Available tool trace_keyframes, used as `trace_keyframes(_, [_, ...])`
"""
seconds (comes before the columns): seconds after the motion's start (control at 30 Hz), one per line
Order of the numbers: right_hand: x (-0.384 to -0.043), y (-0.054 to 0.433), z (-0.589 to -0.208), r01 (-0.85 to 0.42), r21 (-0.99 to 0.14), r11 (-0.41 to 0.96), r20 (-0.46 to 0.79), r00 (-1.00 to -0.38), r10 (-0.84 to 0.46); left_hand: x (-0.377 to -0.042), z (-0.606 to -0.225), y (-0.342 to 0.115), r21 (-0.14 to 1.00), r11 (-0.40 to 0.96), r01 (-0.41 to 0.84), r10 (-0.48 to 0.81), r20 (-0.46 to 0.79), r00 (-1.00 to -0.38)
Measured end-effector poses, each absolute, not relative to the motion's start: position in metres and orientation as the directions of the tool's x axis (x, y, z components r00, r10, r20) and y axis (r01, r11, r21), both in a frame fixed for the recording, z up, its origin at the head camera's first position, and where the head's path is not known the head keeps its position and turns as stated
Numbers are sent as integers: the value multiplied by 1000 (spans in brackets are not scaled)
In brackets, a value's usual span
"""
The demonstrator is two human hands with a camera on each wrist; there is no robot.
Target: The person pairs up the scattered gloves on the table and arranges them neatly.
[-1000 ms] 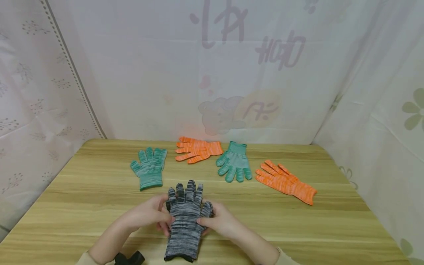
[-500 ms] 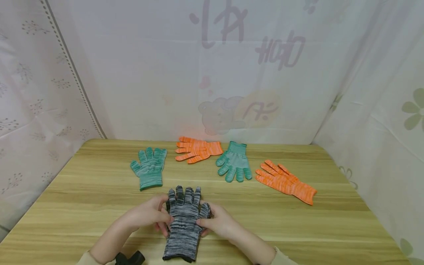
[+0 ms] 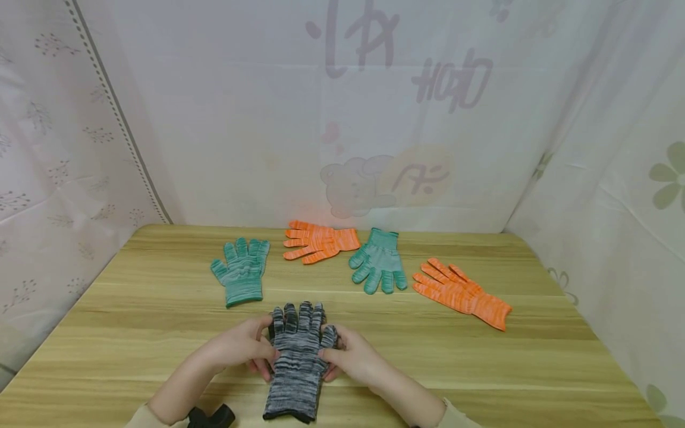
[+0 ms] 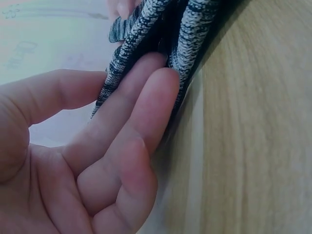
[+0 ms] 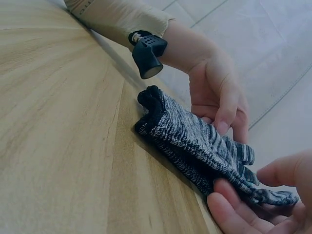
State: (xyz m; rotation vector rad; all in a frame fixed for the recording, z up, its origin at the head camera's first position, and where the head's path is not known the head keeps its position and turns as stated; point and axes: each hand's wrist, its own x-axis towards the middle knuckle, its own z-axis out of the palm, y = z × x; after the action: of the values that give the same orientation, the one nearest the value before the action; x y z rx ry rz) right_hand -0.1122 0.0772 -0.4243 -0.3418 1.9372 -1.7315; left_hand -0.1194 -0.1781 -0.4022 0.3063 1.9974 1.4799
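A black-and-grey knit glove (image 3: pixel 296 368) lies near the front of the table, fingers pointing away and cuff toward me. In the left wrist view, a second knit layer (image 4: pixel 195 36) shows beneath the upper one; it looks like another matching glove. My left hand (image 3: pixel 243 346) pinches the upper layer's left edge, thumb on top and fingertips between the layers. On the opposite edge, my right hand (image 3: pixel 354 355) holds the glove with the thumb above and fingers underneath. The right wrist view shows the black-trimmed cuff (image 5: pixel 153 109) with its layers one over the other.
Behind lie a green glove (image 3: pixel 244 276), an orange glove (image 3: pixel 321 241), another green glove (image 3: pixel 381 264) and another orange glove (image 3: pixel 462 292), all flat on the wooden table (image 3: pixel 134 333). Patterned cloth (image 3: pixel 241 119) hangs around the back and sides. A black device (image 3: pixel 211 416) sits by the left wrist.
The grey glove's fingertips have dropped lower and closer to me, and its cuff has shifted slightly left. Both hands keep their hold, almost in place. The coloured gloves have not moved.
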Motion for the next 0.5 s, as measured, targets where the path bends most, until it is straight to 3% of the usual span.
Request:
trace_keyframes(0.23, [-114,78,-422,108,-969,224,-201,-871,-448,-119,-402,-179,920,355,-167,508,-339,-792])
trace_keyframes(0.5, [-116,84,-418,-4,-965,262,-110,-901,-419,-122,-402,-179,906,398,-146,407,-317,-857])
